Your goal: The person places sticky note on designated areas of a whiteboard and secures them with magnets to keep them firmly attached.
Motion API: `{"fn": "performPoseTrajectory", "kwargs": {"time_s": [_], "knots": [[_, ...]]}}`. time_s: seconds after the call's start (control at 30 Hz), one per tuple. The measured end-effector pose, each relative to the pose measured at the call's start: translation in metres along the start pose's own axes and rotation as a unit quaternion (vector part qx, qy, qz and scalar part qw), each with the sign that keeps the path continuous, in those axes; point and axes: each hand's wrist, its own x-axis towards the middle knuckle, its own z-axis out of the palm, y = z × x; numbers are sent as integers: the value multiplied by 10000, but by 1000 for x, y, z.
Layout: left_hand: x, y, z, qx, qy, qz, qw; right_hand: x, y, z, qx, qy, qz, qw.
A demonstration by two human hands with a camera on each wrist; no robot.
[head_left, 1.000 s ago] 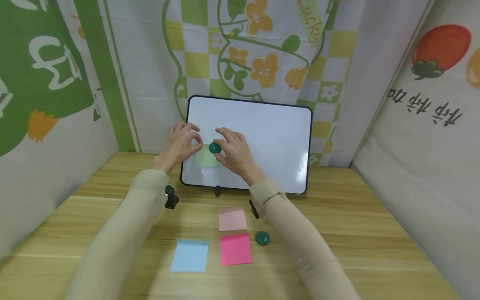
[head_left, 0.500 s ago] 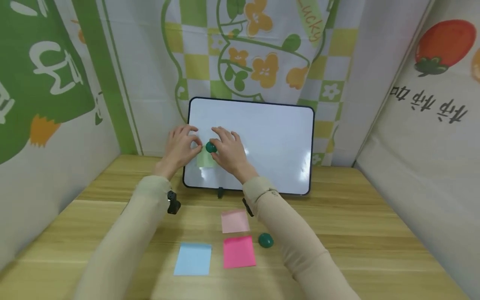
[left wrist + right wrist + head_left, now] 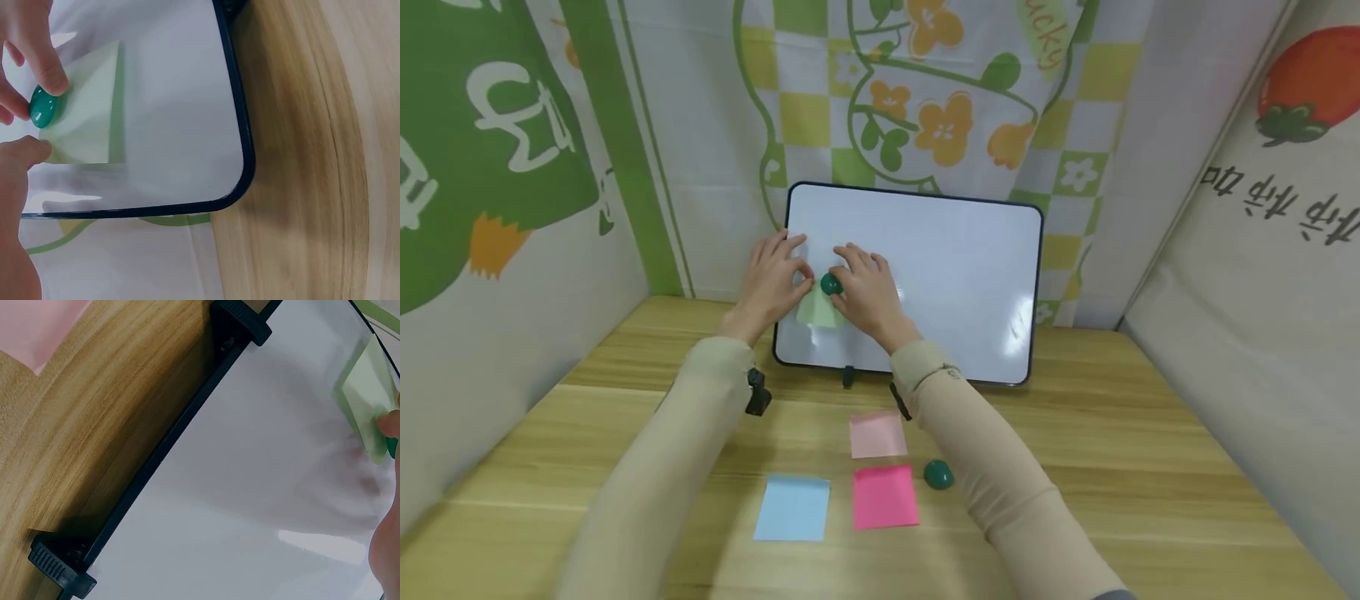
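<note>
A light green sticky note [image 3: 820,312] lies against the left part of the whiteboard [image 3: 955,275]. At its upper left corner, my left hand [image 3: 766,282] pinches the paper between thumb and forefinger; the left wrist view has the thumb on that corner. My right hand [image 3: 874,298] holds a glossy green oval magnet [image 3: 44,107] between thumb and fingers, at the note's upper edge. The note's lower part [image 3: 94,119] stands slightly off the board and casts a shadow. In the right wrist view, the right thumb [image 3: 389,424] hides most of the magnet.
On the wooden table lie a pale pink note [image 3: 877,435], a bright pink note [image 3: 886,497] and a blue note [image 3: 792,508]. A second green magnet [image 3: 938,475] is beside the right forearm. Black feet [image 3: 62,565] support the board's lower edge. Printed curtains [image 3: 910,100] hang behind.
My right hand has shifted slightly left with the magnet, nearer the left fingertips. My left hand keeps its place at the note's corner. The head view has shifted a little.
</note>
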Motion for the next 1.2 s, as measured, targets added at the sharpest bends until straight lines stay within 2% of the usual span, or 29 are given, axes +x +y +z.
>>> {"fn": "performPoseTrajectory", "kwargs": {"time_s": [0.2, 0.4, 0.6, 0.9, 1.2], "knots": [[0, 2, 3, 129, -18, -1, 9999, 1, 1, 3, 72, -78, 92, 9999], [-4, -3, 1, -33, 15, -151, 9999, 8, -6, 0, 136, -183, 59, 9997], [-5, -2, 8, 120, -142, -167, 9997, 3, -5, 0, -137, -397, 138, 9990], [-6, -1, 13, -21, 41, -215, 9998, 2, -2, 2, -120, -218, 36, 9997], [-9, -1, 15, -82, 27, -182, 9998, -5, -2, 1, 11, -442, 67, 9990]]}}
